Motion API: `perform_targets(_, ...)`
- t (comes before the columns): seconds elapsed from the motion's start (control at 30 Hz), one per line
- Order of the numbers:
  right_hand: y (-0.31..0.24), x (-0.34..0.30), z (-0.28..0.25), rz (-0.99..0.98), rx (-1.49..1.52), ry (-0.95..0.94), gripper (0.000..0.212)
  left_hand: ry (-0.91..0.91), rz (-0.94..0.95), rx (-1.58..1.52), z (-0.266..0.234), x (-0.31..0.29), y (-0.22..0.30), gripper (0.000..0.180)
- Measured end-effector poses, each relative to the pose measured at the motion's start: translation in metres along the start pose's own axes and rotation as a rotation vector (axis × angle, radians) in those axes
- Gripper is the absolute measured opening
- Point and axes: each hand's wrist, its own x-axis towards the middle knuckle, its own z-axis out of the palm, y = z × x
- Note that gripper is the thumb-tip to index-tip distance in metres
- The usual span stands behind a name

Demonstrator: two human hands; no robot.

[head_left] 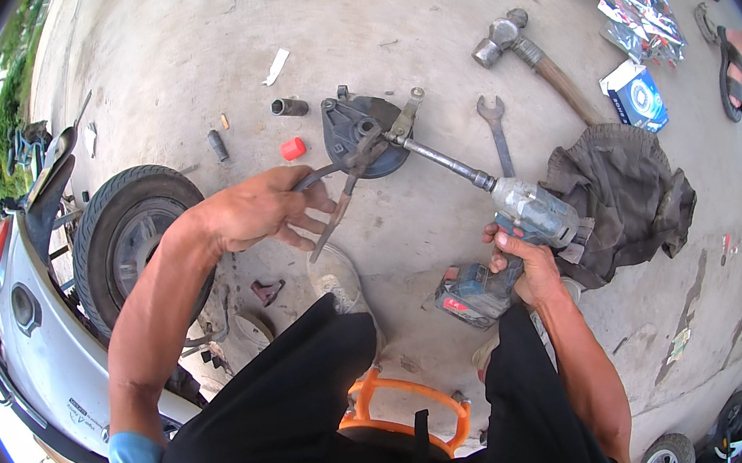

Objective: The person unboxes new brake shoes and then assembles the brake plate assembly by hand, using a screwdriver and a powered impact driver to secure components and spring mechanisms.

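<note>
My right hand (pixel 523 258) is closed round the grip of a cordless impact wrench (pixel 529 208) with its battery at the bottom. A long extension bar (pixel 443 160) runs left from the tool, its tip at the lever arm (pixel 408 115) of a dark brake plate (pixel 342 123). My left hand (pixel 269 206) grips the handles of a pair of pliers (pixel 345 194), fingers curled between and around them. The pliers' jaws are at the lever arm's lower end, over the plate; exactly what they bite is too small to tell.
Around the plate lie a black socket (pixel 290 107), a red cap (pixel 293 148) and an open-end wrench (pixel 495 134). A hammer (pixel 546 64), a blue-white box (pixel 635 95) and a dark cloth (pixel 622 201) lie right. A scooter's rear wheel (pixel 137 237) stands left, an orange stool (pixel 413 387) below me.
</note>
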Motion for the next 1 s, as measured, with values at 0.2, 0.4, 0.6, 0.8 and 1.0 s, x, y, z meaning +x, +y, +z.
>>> perform_targets(0.2, -0.014, -0.022, 0.005, -0.005, -0.025, 0.017, 0.033, 0.091, 0.163, -0.158, -0.009, -0.028, -0.058, 0.041)
perform_targets(0.4, -0.013, -0.032, 0.005, -0.014, -0.118, 0.090, 0.037, 0.377, 0.227, 0.792, -0.007, -0.013, -0.087, 0.052)
perform_targets(0.6, -0.013, -0.043, 0.020, -0.044, -0.387, 0.087, 0.037, 0.571, 0.212, 1.320, -0.008, -0.006, -0.117, 0.049)
perform_targets(0.8, -0.023, -0.049, 0.021, -0.078, -0.343, 0.198, 0.029, 0.779, 0.566, 0.946, 0.077, 0.045, -0.062, 0.105)
perform_targets(1.0, -0.044, -0.047, 0.006, -0.007, -0.183, 0.240, 0.030, 0.799, 0.580, 0.989, 0.079, 0.109, -0.059, 0.104)
